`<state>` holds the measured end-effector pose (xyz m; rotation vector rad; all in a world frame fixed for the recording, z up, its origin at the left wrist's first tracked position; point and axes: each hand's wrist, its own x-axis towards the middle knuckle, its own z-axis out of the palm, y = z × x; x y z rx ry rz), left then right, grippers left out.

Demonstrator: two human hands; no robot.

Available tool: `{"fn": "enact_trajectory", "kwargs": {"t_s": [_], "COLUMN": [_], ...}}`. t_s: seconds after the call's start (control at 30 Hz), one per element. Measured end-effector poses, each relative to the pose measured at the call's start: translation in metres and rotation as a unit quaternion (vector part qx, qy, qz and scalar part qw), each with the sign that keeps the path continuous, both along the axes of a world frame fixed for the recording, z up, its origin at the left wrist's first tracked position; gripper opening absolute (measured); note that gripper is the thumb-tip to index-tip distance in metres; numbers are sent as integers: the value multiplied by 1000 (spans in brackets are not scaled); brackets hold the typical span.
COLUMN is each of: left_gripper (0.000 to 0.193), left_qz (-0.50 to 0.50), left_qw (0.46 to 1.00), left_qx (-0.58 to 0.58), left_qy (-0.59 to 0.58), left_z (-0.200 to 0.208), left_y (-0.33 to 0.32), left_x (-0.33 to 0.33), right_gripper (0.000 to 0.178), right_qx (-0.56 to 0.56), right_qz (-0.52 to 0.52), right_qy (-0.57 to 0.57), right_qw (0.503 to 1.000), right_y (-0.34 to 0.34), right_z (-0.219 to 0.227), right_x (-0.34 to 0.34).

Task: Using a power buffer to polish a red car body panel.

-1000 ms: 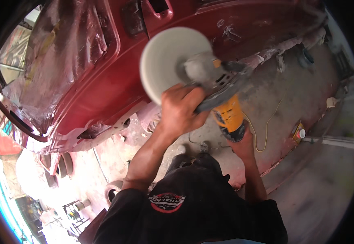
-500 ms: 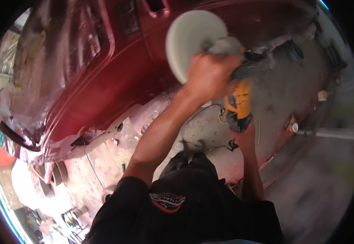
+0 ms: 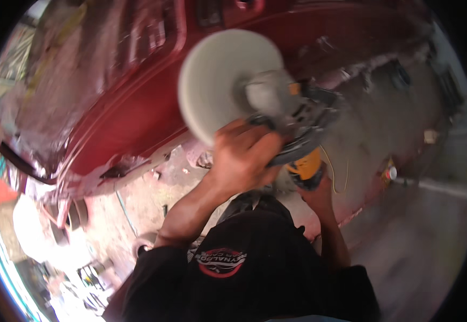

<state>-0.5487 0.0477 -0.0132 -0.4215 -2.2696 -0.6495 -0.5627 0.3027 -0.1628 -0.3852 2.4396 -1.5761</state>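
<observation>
A yellow-and-black car polisher (image 3: 304,163) with a grey head is held in both my hands. Its round whitish pad (image 3: 220,80) is turned toward the dark red car panel (image 3: 147,102); from this angle I cannot tell whether they touch. My left hand (image 3: 247,153) wraps round the black side handle close to the pad, fingers closed. Lower down, my right hand (image 3: 318,188) is closed round the rear of the yellow body, partly hidden behind it. The pad and head look smeared by motion.
Clear plastic sheeting (image 3: 45,107) covers the car's left part and hangs along its lower edge. A thin yellow cord (image 3: 346,180) loops on the dusty floor. A small yellow container with a white lid (image 3: 391,173) stands at right. Bright clutter (image 3: 88,279) fills the lower left.
The polisher and its pad have moved left and a little nearer to me. My left hand has come down with it, and its grip on the side handle shows more plainly.
</observation>
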Motion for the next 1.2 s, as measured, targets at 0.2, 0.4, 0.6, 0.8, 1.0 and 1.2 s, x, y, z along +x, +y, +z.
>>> {"fn": "enact_trajectory", "kwargs": {"t_s": [0.2,0.4,0.6,0.8,1.0,1.2], "left_gripper": [20,22,28,28,26,27], "left_qz": [1,-10,5,4,15,26], "left_qw": [1000,1000,1000,998,999,998], "left_qx": [-14,-10,-20,-56,-28,-15], "left_qy": [-25,-14,-14,-11,4,48], "left_z": [12,12,5,7,-11,-39], "left_y": [-5,27,77,128,144,101], "left_x": [8,-57,-150,-249,-254,-145], "right_gripper": [78,77,76,72,81,84], "right_qx": [-37,-34,-42,-7,-56,-62], "right_qz": [14,-15,-36,-100,-71,-18], "right_qy": [-58,-35,-7,-64,-40,-44], "right_qw": [998,999,998,993,995,997], "right_y": [-14,9,53,83,89,73], "right_z": [-2,-13,-21,-14,-50,-70], "right_x": [16,-19,-97,-184,-205,-138]}}
